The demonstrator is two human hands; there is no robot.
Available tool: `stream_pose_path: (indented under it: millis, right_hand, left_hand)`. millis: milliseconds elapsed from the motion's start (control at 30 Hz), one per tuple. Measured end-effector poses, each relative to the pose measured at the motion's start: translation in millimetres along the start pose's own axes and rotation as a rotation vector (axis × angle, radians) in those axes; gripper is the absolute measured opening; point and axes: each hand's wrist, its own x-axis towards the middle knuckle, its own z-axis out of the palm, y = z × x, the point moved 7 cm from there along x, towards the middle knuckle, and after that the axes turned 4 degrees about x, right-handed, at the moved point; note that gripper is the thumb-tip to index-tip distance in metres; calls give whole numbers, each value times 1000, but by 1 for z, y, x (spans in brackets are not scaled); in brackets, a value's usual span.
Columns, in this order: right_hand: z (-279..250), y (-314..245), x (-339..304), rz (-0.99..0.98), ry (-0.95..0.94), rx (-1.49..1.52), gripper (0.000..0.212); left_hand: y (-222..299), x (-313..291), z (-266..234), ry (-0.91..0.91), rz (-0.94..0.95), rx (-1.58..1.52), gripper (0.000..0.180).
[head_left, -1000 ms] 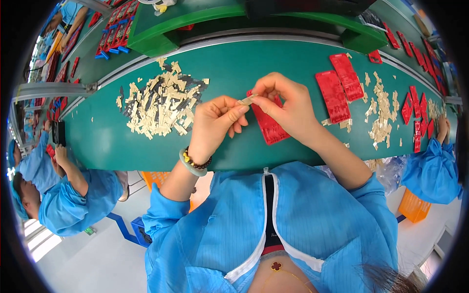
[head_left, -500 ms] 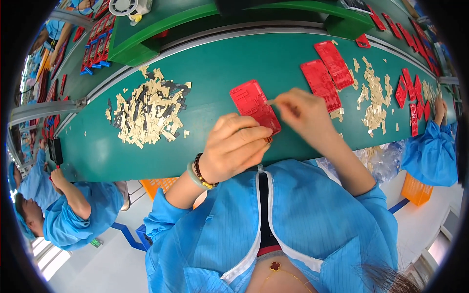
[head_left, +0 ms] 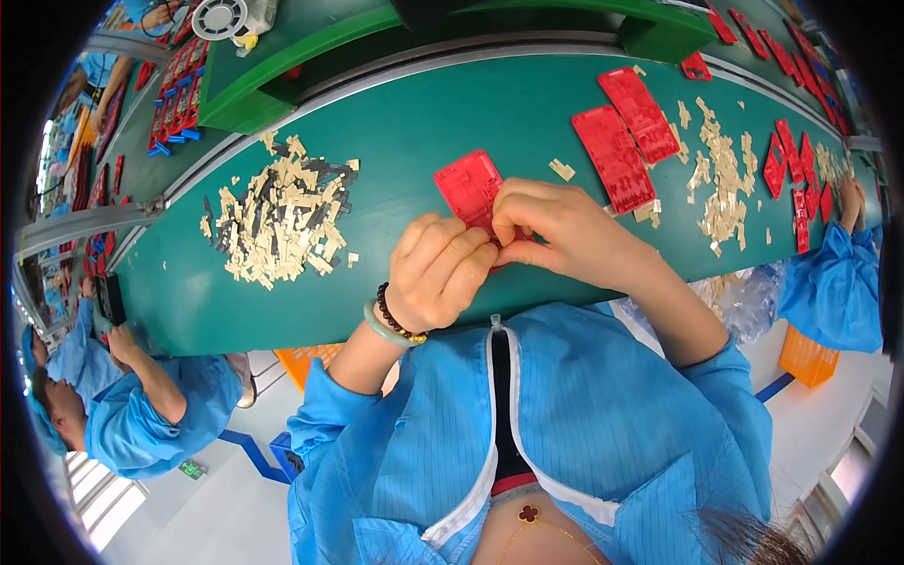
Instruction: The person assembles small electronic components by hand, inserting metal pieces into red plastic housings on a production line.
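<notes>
A red panel (head_left: 468, 183) lay on the green tabletop (head_left: 395, 122), its near end hidden by both hands. The left hand (head_left: 441, 271), at its seven o'clock, was curled against it; I could not tell whether it gripped. The right hand (head_left: 565, 224), toward three o'clock, had its fingertips drawn together over the panel; what they pinched, if anything, was hidden. From the panel, a cream-and-black heap (head_left: 282, 217) sat at nine o'clock, two red plates (head_left: 610, 155) at two.

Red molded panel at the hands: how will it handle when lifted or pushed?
The red molded panel looks stiff, its visible edges straight. Thin-looking, it is probably light. Broad and flat, it would likely slide rather than roll.
</notes>
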Motion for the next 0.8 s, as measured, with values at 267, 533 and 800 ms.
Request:
stream_pose_path:
  millis: [267, 533, 800]
  right_hand:
    - [3, -3, -1, -7, -90, -91, 18]
    - [4, 4, 12, -133, 231, -471, 18]
    - [10, 102, 41, 449, 182, 348, 13]
  left_hand:
    - [-1, 1, -3, -71, -17, 53, 19]
    - [-48, -13, 26, -233, -690, -332, 28]
    - [-40, -29, 33, -240, -480, 66, 34]
